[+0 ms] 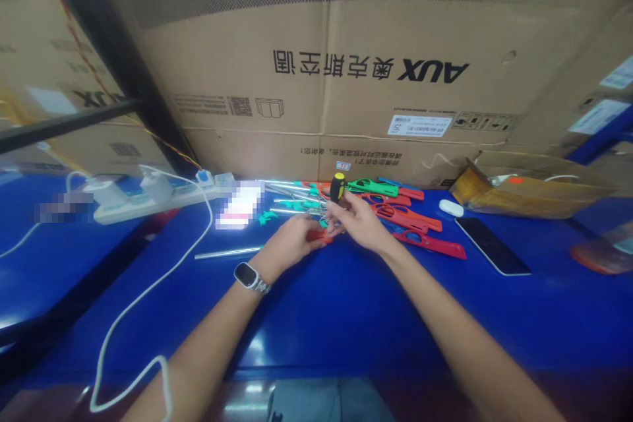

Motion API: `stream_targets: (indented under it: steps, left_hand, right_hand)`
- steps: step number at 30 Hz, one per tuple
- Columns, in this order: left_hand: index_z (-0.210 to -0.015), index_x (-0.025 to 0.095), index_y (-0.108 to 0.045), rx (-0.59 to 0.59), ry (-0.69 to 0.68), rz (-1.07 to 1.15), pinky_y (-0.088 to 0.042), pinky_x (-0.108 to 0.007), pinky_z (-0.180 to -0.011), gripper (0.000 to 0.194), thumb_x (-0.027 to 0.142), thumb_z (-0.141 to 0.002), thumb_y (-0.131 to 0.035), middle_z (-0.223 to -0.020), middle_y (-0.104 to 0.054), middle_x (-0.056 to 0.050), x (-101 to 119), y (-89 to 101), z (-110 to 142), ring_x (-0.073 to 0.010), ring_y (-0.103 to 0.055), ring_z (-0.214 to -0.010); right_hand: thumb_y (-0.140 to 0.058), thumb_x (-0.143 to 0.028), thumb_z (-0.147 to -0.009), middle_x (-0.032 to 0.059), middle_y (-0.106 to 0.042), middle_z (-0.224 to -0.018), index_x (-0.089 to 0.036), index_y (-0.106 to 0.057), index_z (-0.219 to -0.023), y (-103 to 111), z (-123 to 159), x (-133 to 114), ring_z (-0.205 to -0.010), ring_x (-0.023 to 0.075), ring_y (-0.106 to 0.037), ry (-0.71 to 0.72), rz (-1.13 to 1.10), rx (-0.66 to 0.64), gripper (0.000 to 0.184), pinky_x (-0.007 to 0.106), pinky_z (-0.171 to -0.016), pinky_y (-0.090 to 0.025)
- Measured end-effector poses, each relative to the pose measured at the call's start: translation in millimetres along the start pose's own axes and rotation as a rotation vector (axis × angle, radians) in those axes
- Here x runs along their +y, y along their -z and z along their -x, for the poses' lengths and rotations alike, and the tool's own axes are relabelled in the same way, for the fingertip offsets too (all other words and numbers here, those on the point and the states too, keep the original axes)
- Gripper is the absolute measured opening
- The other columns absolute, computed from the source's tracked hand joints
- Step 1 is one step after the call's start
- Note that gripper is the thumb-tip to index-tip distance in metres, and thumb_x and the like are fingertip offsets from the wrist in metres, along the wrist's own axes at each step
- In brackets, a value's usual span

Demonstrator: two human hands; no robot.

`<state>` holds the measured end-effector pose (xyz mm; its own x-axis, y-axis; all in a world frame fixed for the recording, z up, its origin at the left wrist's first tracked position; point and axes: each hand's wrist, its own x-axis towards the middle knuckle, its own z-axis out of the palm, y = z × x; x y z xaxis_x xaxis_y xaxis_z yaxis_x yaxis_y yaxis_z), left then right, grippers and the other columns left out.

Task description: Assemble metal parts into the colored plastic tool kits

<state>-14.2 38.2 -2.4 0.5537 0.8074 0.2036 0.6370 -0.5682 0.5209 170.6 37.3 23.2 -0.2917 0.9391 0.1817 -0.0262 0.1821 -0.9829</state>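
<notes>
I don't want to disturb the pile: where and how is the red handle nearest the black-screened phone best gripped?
Probably grip the red handle by its solid right end, pinching across its narrow width, coming from the near right. It lies long and flat; that end juts past the neighbouring handles toward open table, while its left part lies close to them.

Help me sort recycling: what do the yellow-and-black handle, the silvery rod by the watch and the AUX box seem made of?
Yellow-and-black handle: probably smooth plastic, perhaps rubber, by its moulded look.
Silvery rod: likely shiny metal, by its bright highlights.
AUX box: matte cardboard, by its brown, creased face.
</notes>
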Motion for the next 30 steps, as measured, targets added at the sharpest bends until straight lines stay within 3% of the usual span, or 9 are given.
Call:
stream_targets:
  steps: [2, 4, 9, 12, 18, 23, 26, 30]
  left_hand:
    - [-0.095, 0.02, -0.073, 0.011, -0.002, 0.005, -0.049, -0.031, -0.079, 0.017, 0.034, -0.085, -0.07, -0.098, -0.069, -0.008, 0, -0.2, 1, -0.0224, -0.064, -0.087]
    - [-0.096, 0.02, -0.073, 0.015, -0.001, -0.008, -0.049, -0.031, -0.078, 0.018, 0.034, -0.085, -0.07, -0.098, -0.068, -0.008, 0, -0.6, 1, -0.0229, -0.064, -0.087]
    - [-0.095, 0.019, -0.073, 0.006, 0.011, -0.044, -0.049, -0.033, -0.077, 0.019, 0.035, -0.085, -0.07, -0.094, -0.067, -0.008, 0, -0.8, 0, -0.0241, -0.063, -0.087]
    - [-0.097, 0.02, -0.074, 0.006, 0.013, -0.022, -0.049, -0.033, -0.08, 0.018, 0.033, -0.085, -0.07, -0.098, -0.067, -0.008, -1, -0.7, 0, -0.0241, -0.063, -0.089]
    - [-0.097, 0.019, -0.073, 0.0, 0.011, -0.018, -0.049, -0.033, -0.08, 0.017, 0.032, -0.085, -0.07, -0.095, -0.068, -0.008, -2, -1.8, 0, -0.0235, -0.063, -0.089]
    - [-0.095, 0.018, -0.073, 0.008, 0.011, -0.016, -0.05, -0.033, -0.079, 0.018, 0.032, -0.085, -0.071, -0.098, -0.067, -0.009, -3, -3.3, 0, -0.0231, -0.062, -0.088]
    - [-0.096, 0.019, -0.073, 0.011, 0.015, -0.014, -0.05, -0.033, -0.079, 0.017, 0.033, -0.085, -0.07, -0.099, -0.067, -0.008, -3, -3.2, 0, -0.0231, -0.063, -0.088]
    - [-0.096, 0.02, -0.074, 0.01, 0.021, -0.027, -0.05, -0.034, -0.079, 0.018, 0.034, -0.085, -0.07, -0.096, -0.068, -0.008, -3, -3.3, -1, -0.0236, -0.063, -0.087]
  right_hand:
    - [-0.072, -0.056, -0.076, -0.002, -0.065, -0.075, -0.02, -0.062, -0.095, 8, 1, -1, -0.061, 0.0144, -0.067, -0.02, -0.009, -0.076, 0.041, 0.034, -0.06, -0.064]
    - [-0.076, -0.052, -0.074, -0.0024, -0.064, -0.067, -0.019, -0.065, -0.094, 13, 0, -1, -0.058, 0.0157, -0.066, -0.023, 0.022, -0.073, 0.04, 0.034, -0.059, -0.062]
    - [-0.084, -0.047, -0.066, -0.003, -0.06, -0.057, -0.02, -0.059, -0.078, 7, -5, 5, -0.046, 0.0175, -0.061, 0.049, 0.072, 0.159, 0.038, 0.031, -0.044, -0.054]
    - [-0.084, -0.045, -0.065, -0.004, -0.059, -0.059, -0.023, -0.052, -0.076, -2, -6, 7, -0.049, 0.0195, -0.065, 0.062, 0.112, 0.22, 0.04, 0.031, -0.044, -0.054]
    - [-0.073, -0.048, -0.078, -0.0061, -0.056, -0.067, -0.024, -0.056, -0.102, -2, -2, 3, -0.051, 0.013, -0.059, 0.067, 0.062, 0.088, 0.038, 0.028, -0.048, -0.057]
    - [-0.068, -0.054, -0.08, -0.002, -0.053, -0.073, -0.02, -0.066, -0.098, 10, -2, 1, -0.067, 0.0146, -0.057, 0.026, 0.105, -0.07, 0.039, 0.031, -0.054, -0.062]
    - [-0.077, -0.05, -0.072, 0.0018, -0.059, -0.088, -0.019, -0.067, -0.09, 13, -3, 0, -0.073, 0.0152, -0.059, 0.084, 0.149, -0.034, 0.037, 0.028, -0.051, -0.06]
    - [-0.081, -0.047, -0.068, -0.0015, -0.06, -0.071, -0.018, -0.062, -0.077, 8, -4, 0, -0.058, 0.013, -0.056, 0.096, 0.147, 0.044, 0.035, 0.028, -0.045, -0.056]
